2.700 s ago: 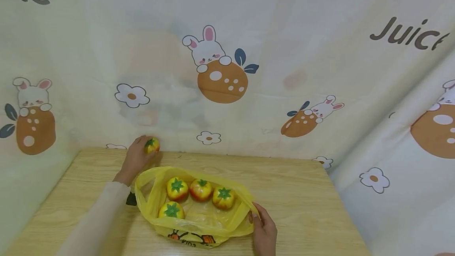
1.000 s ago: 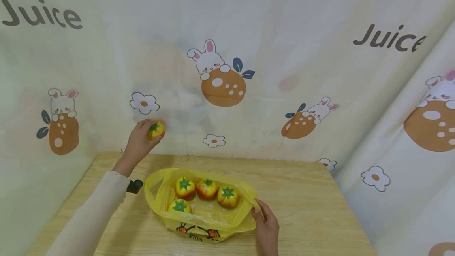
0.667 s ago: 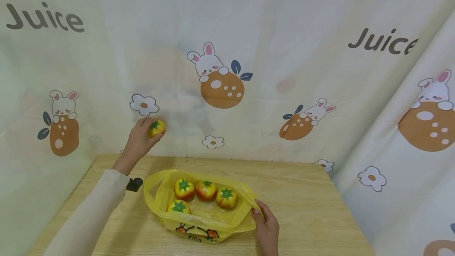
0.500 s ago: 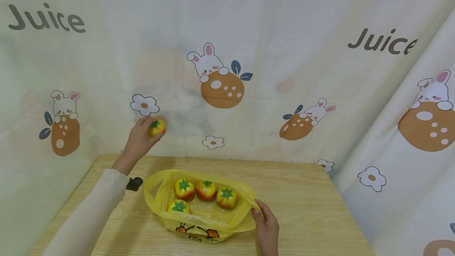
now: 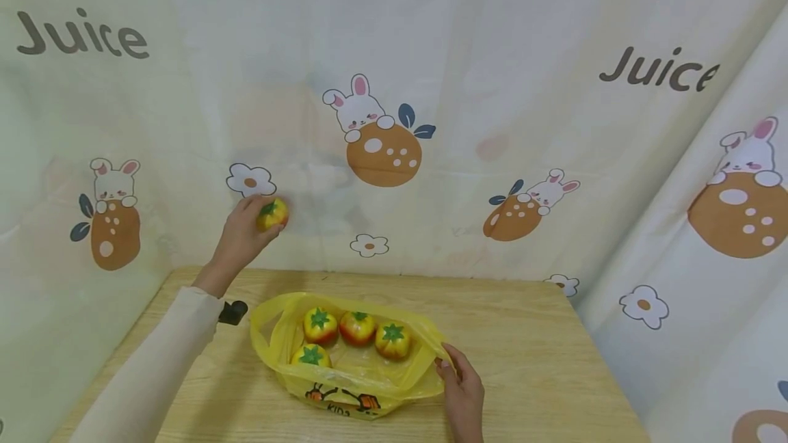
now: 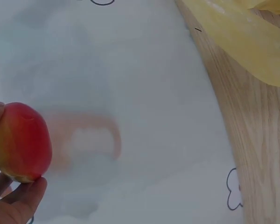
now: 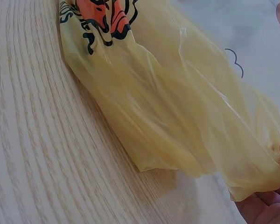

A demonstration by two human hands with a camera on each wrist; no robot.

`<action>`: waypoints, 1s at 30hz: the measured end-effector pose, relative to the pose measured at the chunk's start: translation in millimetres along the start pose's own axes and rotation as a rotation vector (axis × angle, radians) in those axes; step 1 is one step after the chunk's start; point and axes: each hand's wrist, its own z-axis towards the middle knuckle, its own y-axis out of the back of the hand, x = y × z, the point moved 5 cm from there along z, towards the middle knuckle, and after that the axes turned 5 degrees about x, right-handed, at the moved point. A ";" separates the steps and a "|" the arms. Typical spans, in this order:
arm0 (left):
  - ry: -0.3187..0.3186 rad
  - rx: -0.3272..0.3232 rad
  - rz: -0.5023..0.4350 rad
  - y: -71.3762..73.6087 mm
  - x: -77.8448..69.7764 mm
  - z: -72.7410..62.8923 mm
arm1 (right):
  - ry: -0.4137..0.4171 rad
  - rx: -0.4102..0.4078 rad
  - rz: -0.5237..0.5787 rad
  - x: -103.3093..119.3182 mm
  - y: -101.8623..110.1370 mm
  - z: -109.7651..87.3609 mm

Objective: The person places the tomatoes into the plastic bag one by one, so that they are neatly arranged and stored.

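Observation:
My left hand [image 5: 243, 230] holds a round yellow-and-red fruit [image 5: 273, 215] with a green star-shaped top, raised in front of the curtain beyond the table's back edge. Seen from the left wrist, the fruit's red side [image 6: 27, 140] shows, pinched between thumb and fingertips [image 6: 33, 192]. On the table lies a thin yellow plastic bag [image 5: 345, 394], its mouth spread wide. Inside are several fruits of the same kind, one of them [image 5: 392, 340] nearest the right end. My right hand [image 5: 463, 388] pinches the bag's right edge; the right wrist view shows the crumpled film [image 7: 177, 116] running into those fingers.
The bag stands on a wooden table [image 5: 529, 361]. A pale curtain [image 5: 462, 33] printed with rabbits and flowers hangs right behind and along both sides. A small black object [image 5: 232, 312] shows beside the left wrist, left of the bag.
My left hand has risen from the table's back edge with the fruit, and most recently slightly higher. My right hand keeps its hold on the bag; the fruits inside stay put.

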 end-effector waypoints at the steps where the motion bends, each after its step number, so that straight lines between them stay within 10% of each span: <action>1: 0.001 0.000 0.001 0.6 -0.3 0.3 | 0.000 0.001 0.002 -0.1 -0.2 -0.1; 30: -0.001 0.007 0.010 14.8 -7.0 8.1 | -0.029 -0.003 -0.008 -1.2 -0.1 -1.5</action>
